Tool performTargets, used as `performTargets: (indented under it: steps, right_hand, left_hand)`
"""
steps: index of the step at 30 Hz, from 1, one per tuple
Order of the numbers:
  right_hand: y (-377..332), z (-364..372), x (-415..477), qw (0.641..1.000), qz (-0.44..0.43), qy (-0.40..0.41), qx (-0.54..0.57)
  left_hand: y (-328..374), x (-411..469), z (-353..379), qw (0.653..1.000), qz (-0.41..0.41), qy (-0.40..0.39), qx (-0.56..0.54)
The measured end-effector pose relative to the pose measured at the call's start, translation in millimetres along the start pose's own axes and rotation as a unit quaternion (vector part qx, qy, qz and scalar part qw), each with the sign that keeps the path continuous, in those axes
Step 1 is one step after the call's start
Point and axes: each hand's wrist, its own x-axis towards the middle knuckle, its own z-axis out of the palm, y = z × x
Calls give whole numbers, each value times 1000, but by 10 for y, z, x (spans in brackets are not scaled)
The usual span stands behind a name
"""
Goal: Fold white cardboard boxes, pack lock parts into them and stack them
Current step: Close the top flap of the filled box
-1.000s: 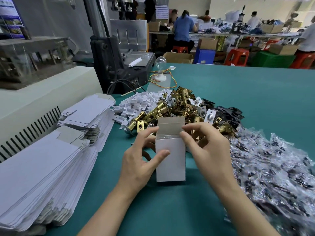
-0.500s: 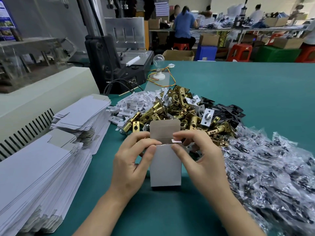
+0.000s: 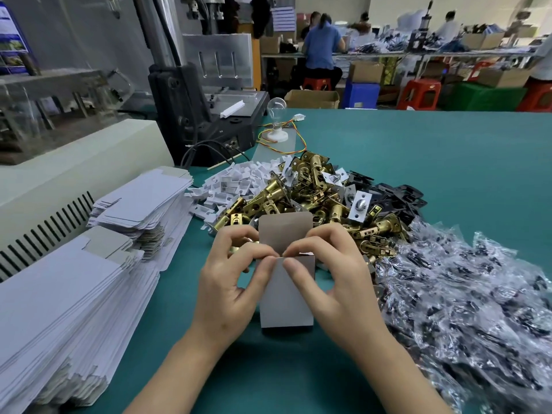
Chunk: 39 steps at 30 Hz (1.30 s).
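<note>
A small white cardboard box (image 3: 286, 300) stands upright on the green table (image 3: 433, 162) in front of me, its top lid flap raised behind my fingers. My left hand (image 3: 231, 282) grips the box's left side, thumb and forefinger pinching at its top opening. My right hand (image 3: 331, 276) grips the right side the same way, fingertips meeting the left hand's over the side flaps. Behind the box lies a heap of brass lock latches (image 3: 313, 195). What is inside the box is hidden.
Flat unfolded white box blanks (image 3: 74, 294) are stacked at the left, a second stack (image 3: 146, 201) behind. Small white plastic parts (image 3: 236, 180), black plates (image 3: 397, 192) and clear bagged parts (image 3: 466, 294) surround the latches. A machine (image 3: 203, 115) and a bulb (image 3: 276, 115) stand behind.
Both hands have moved up the box to its top opening and closed in, pressing the side flaps inward. The box has stayed upright in the same spot.
</note>
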Motion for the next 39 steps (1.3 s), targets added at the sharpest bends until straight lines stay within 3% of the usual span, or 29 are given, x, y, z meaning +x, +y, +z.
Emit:
performTargets:
  steps: [13, 21, 26, 32, 39]
  right_hand:
    - [34, 50, -8, 1000, -3, 12, -21]
    - [18, -24, -45, 988, 78, 81, 102]
    - [31, -20, -36, 992, 71, 77, 69]
    - [68, -24, -36, 964, 135, 79, 216]
    - [93, -30, -40, 960, 148, 53, 231]
  left_hand:
    - [-21, 13, -48, 1000, 24, -2, -6]
    - [-8, 2, -14, 1000, -7, 3, 2]
    - [10, 5, -21, 1000, 15, 17, 11]
    - [42, 0, -7, 998, -33, 9, -46]
    - [48, 26, -18, 998, 5, -20, -64]
